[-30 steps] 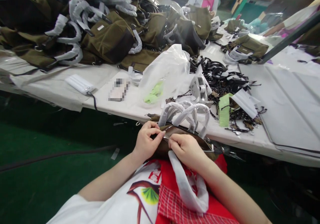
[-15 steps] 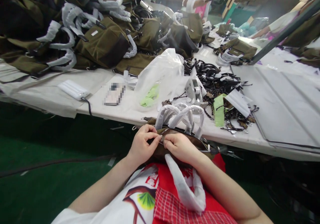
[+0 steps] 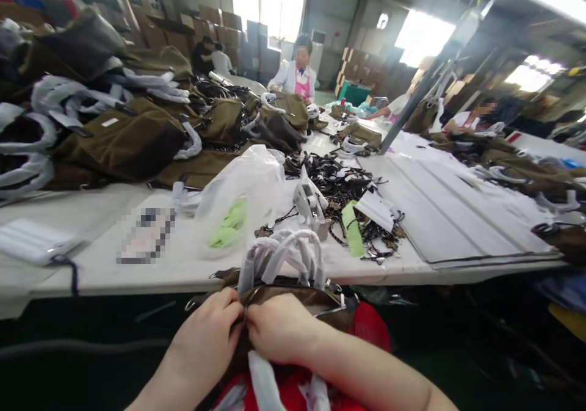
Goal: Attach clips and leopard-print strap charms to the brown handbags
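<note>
An olive-green handbag [image 3: 320,304] rests against my lap at the table's front edge, its zipped top partly open. Its handles [image 3: 284,255] are wrapped in white paper; another wrapped strap [image 3: 264,380] hangs on my side. My left hand [image 3: 208,331] is closed, fingertips pinching the zipper edge near the bag's left end. Right beside it, my right hand [image 3: 279,328] is closed too, gripping the same zipper edge. The fingertips meet there, and whatever small part lies between them is hidden.
Olive bags [image 3: 123,139] are heaped at the left. On the white table lie a phone [image 3: 146,237], a white power bank [image 3: 34,240], a plastic bag [image 3: 247,185], a tape dispenser [image 3: 311,203] and a pile of dark straps [image 3: 339,173]. Co-workers [image 3: 300,81] are beyond.
My view has tilted up and turned right, so more of the room shows. Both hands stay at the bag's zipper, pressed closer together, the left turned more knuckles-up.
</note>
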`<control>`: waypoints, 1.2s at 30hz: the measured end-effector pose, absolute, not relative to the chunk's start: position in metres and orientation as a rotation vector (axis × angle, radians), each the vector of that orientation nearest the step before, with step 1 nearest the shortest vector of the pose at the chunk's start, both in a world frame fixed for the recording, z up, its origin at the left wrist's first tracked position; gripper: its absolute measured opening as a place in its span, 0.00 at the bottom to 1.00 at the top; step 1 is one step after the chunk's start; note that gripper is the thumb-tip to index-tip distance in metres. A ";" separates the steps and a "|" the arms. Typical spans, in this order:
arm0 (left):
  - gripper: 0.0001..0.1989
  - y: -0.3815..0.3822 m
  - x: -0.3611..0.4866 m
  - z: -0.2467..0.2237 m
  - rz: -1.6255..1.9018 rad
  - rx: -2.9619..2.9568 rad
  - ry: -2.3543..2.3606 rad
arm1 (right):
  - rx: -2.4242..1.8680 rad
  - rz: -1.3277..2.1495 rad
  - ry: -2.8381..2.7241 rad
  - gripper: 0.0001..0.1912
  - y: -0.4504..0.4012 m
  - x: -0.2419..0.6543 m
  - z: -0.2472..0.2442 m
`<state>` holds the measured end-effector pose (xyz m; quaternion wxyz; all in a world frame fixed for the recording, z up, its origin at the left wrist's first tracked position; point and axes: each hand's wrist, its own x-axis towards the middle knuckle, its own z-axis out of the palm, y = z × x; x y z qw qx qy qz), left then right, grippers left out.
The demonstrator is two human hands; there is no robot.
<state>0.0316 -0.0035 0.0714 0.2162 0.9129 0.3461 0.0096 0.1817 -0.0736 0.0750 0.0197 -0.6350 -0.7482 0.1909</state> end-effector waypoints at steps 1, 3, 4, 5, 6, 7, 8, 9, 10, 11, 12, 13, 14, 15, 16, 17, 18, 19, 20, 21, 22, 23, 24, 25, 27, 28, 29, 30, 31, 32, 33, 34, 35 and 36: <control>0.12 -0.005 0.033 0.073 -0.013 2.552 0.979 | -1.965 0.597 -2.317 0.16 -0.074 0.182 0.075; 0.12 -0.008 0.036 0.075 -0.086 2.609 1.021 | -1.947 0.611 -2.309 0.16 -0.076 0.184 0.076; 0.13 -0.008 0.036 0.075 -0.114 2.642 1.034 | -1.939 0.622 -2.304 0.16 -0.076 0.184 0.077; 0.13 -0.009 0.037 0.075 -0.132 2.673 1.035 | -1.934 0.638 -2.298 0.15 -0.077 0.184 0.078; 0.14 -0.008 0.038 0.074 -0.137 2.699 1.024 | -1.929 0.662 -2.296 0.15 -0.077 0.185 0.079; 0.14 -0.007 0.038 0.073 -0.134 2.717 1.004 | -1.926 0.689 -2.295 0.14 -0.077 0.185 0.079; 0.13 -0.006 0.038 0.072 -0.124 2.724 0.975 | -1.923 0.715 -2.295 0.14 -0.078 0.185 0.080; 0.12 -0.003 0.038 0.072 -0.112 2.720 0.943 | -1.920 0.738 -2.295 0.14 -0.078 0.185 0.081; 0.11 -0.001 0.038 0.071 -0.095 2.706 0.913 | -1.919 0.750 -2.293 0.14 -0.079 0.185 0.081; 0.10 0.001 0.037 0.070 -0.068 2.684 0.890 | -1.923 0.747 -2.284 0.14 -0.080 0.185 0.081; 0.09 0.004 0.036 0.070 -0.031 2.654 0.869 | -1.935 0.723 -2.262 0.15 -0.081 0.185 0.081; 0.09 0.006 0.035 0.069 0.013 2.616 0.850 | -1.951 0.681 -2.219 0.15 -0.083 0.185 0.082; 0.08 0.008 0.034 0.068 0.059 2.571 0.831 | -1.966 0.627 -2.161 0.15 -0.086 0.186 0.082; 0.08 0.010 0.033 0.068 0.102 2.523 0.813 | -1.972 0.570 -2.091 0.14 -0.088 0.186 0.082; 0.07 0.011 0.032 0.067 0.140 2.473 0.800 | -1.962 0.525 -2.021 0.14 -0.090 0.186 0.082; 0.07 0.013 0.031 0.065 0.173 2.427 0.796 | -1.932 0.505 -1.962 0.14 -0.091 0.187 0.082; 0.08 0.014 0.030 0.063 0.210 2.386 0.804 | -1.889 0.512 -1.917 0.15 -0.092 0.187 0.080; 0.08 0.015 0.029 0.062 0.254 2.352 0.823 | -1.838 0.538 -1.876 0.16 -0.092 0.187 0.078; 0.09 0.016 0.029 0.060 0.307 2.323 0.842 | -1.785 0.578 -1.833 0.16 -0.092 0.188 0.075; 0.09 0.018 0.028 0.059 0.364 2.296 0.854 | -1.729 0.626 -1.773 0.16 -0.090 0.188 0.071; 0.10 0.020 0.028 0.059 0.418 2.271 0.853 | -1.670 0.676 -1.693 0.15 -0.087 0.188 0.067; 0.10 0.022 0.028 0.059 0.470 2.247 0.840 | -1.613 0.728 -1.595 0.12 -0.085 0.189 0.063; 0.10 0.024 0.028 0.061 0.506 2.225 0.814 | -1.561 0.786 -1.488 0.10 -0.082 0.189 0.059; 0.10 0.027 0.028 0.064 0.522 2.204 0.778 | -1.513 0.864 -1.378 0.07 -0.079 0.189 0.056; 0.10 0.032 0.029 0.073 0.493 2.177 0.693 | -1.409 1.086 -1.155 0.09 -0.074 0.189 0.050; 0.09 0.035 0.031 0.078 0.463 2.168 0.645 | -1.345 1.222 -1.051 0.13 -0.072 0.189 0.047; 0.09 0.038 0.035 0.084 0.436 2.161 0.600 | -1.271 1.357 -0.957 0.17 -0.071 0.189 0.044; 0.09 0.042 0.041 0.089 0.428 2.155 0.566 | -1.195 1.469 -0.875 0.21 -0.071 0.189 0.041; 0.09 0.048 0.050 0.094 0.451 2.151 0.545 | -1.132 1.548 -0.816 0.24 -0.070 0.190 0.038; 0.08 0.055 0.062 0.098 0.507 2.148 0.534 | -1.092 1.595 -0.782 0.27 -0.070 0.190 0.035; 0.08 0.064 0.078 0.102 0.582 2.146 0.539 | -1.075 1.621 -0.770 0.27 -0.071 0.191 0.032; 0.09 0.075 0.098 0.106 0.663 2.151 0.557 | -1.072 1.632 -0.775 0.27 -0.071 0.192 0.029; 0.11 0.087 0.122 0.110 0.757 2.156 0.591 | -1.083 1.635 -0.793 0.26 -0.072 0.193 0.027; 0.13 0.099 0.150 0.115 0.794 2.167 0.658 | -1.106 1.638 -0.824 0.24 -0.073 0.194 0.026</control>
